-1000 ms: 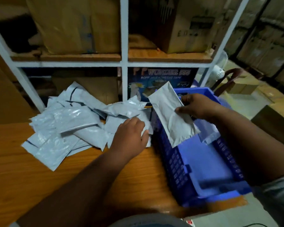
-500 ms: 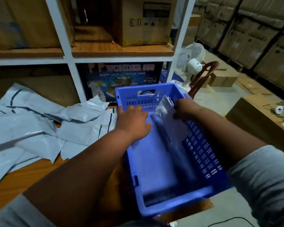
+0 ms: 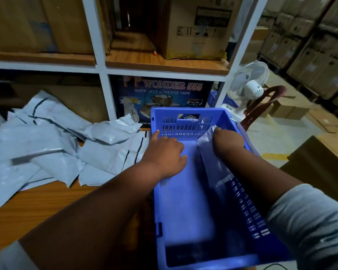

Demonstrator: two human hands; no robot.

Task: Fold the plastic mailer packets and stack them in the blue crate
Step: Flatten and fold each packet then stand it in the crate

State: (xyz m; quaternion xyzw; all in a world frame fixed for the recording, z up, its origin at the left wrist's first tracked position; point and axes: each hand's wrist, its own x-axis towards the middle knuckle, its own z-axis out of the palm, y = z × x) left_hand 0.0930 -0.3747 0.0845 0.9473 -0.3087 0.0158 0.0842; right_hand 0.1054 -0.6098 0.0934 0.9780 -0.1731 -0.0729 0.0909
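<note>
The blue crate [image 3: 185, 201] sits at the right end of the wooden table [image 3: 37, 211], and left of the crate a loose heap of plastic mailer packets [image 3: 53, 141] covers the tabletop. Inside the crate, against its right wall, the right hand [image 3: 227, 142] pinches one folded packet [image 3: 213, 160] standing on edge. The left hand [image 3: 165, 152] lies over the crate's left rim, fingers loosely curled and holding nothing.
</note>
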